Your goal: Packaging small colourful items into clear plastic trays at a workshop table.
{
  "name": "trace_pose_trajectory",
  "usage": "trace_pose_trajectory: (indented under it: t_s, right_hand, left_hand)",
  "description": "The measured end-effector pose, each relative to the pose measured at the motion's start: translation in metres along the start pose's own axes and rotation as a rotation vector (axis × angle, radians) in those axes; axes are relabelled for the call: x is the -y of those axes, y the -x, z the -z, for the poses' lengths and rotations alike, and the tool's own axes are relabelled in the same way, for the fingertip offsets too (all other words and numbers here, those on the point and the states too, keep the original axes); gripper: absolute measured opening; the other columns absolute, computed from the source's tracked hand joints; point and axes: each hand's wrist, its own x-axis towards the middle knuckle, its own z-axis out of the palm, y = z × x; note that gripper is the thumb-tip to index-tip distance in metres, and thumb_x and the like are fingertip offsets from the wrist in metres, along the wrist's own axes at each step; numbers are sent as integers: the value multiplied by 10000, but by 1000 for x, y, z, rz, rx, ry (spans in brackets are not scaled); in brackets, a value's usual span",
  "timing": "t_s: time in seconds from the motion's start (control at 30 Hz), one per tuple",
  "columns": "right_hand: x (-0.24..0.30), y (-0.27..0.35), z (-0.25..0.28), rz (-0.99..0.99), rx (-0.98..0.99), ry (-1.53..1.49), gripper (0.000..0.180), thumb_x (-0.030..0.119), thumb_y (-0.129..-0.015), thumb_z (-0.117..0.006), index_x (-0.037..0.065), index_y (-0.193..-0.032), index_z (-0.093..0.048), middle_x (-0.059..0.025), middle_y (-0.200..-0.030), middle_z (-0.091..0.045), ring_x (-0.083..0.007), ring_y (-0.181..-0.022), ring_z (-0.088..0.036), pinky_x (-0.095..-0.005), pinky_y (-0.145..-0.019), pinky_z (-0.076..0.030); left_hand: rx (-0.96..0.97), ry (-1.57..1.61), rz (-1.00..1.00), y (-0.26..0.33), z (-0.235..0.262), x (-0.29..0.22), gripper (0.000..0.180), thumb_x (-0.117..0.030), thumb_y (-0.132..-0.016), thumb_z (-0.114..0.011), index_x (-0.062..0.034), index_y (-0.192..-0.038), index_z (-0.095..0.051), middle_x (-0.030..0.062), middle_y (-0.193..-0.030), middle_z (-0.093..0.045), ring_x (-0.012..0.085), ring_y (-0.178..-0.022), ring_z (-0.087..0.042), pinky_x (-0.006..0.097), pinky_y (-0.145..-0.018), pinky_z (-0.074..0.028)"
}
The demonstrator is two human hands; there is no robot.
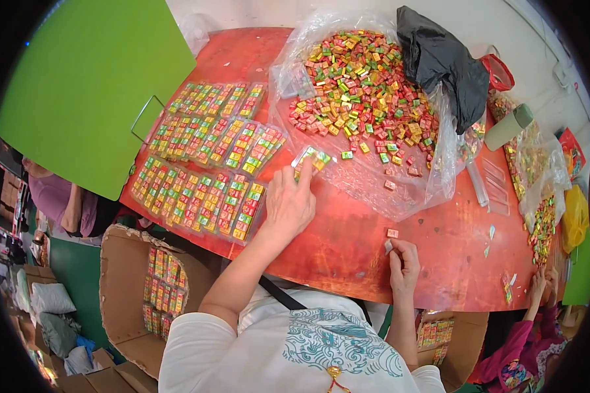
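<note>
My left hand (pixel 292 202) reaches over the red table with its index finger stretched onto a clear plastic tray (pixel 301 157). Several green and yellow wrapped candies (pixel 320 159) lie in that tray. The other fingers bend beside its near end, and the thumb is partly hidden. Near the table's front edge, my right hand (pixel 404 265) pinches a small pale-sided wrapped candy (pixel 389 246) between thumb and fingertips. A red wrapped candy (pixel 392 233) rests just beyond those fingertips. Past both hands, a large heap of wrapped candies (pixel 367 92) spreads over an opened clear plastic bag (pixel 367 190).
Filled trays (pixel 203 144) lie in rows at left, beside a green board (pixel 92 85). Below stand cardboard boxes (pixel 121 281) holding packed trays. A black bag (pixel 442 65), a pale green bottle (pixel 509 128) and stacked clear trays (pixel 495 187) are at right. A co-worker's hands (pixel 543 285) work there.
</note>
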Motion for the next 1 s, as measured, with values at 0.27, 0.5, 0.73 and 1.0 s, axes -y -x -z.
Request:
trace_pose_trajectory:
  t_s: [0.27, 0.5, 0.73, 1.0]
  right_hand:
    - [-3, 2, -1, 1, -3, 27, 240, -36, -893, -641, 29, -1119, -693, -92, -1066, -667, -183, -876, -636, -307, -847, -481]
    - [-7, 1, 1, 53, 40, 111, 267, -72, -897, -602, -2, -1140, -687, -86, -1084, -644, -152, -903, -610, -268, -848, -483]
    - [-4, 4, 2, 1, 44, 113, 252, 2, -874, -671, 49, -1120, -700, -96, -1104, -673, -213, -945, -640, -330, -905, -430]
    - [-3, 4, 3, 8, 67, 108, 249, 17, -872, -670, 48, -1118, -698, -116, -1116, -666, -255, -1013, -630, -351, -923, -430]
  left_hand:
    - [203, -243, 150, -25, -33, 20, 712, -227, -827, -649, -58, -1484, -432, 190, -1050, -565, 361, -985, -568, 510, -814, -441]
    - [249, -281, 127, -22, -30, 16, 756, -271, -827, -665, -169, -1528, -401, 185, -1083, -575, 348, -993, -574, 501, -814, -413]
    - [290, -300, 134, -28, -38, 15, 694, -232, -875, -617, -165, -1534, -407, 269, -1425, -488, 405, -1214, -525, 576, -972, -391]
    - [173, -494, 106, -38, -48, 36, 639, -212, -909, -535, -36, -1513, -425, 260, -1598, -330, 482, -1497, -243, 710, -1162, -125]
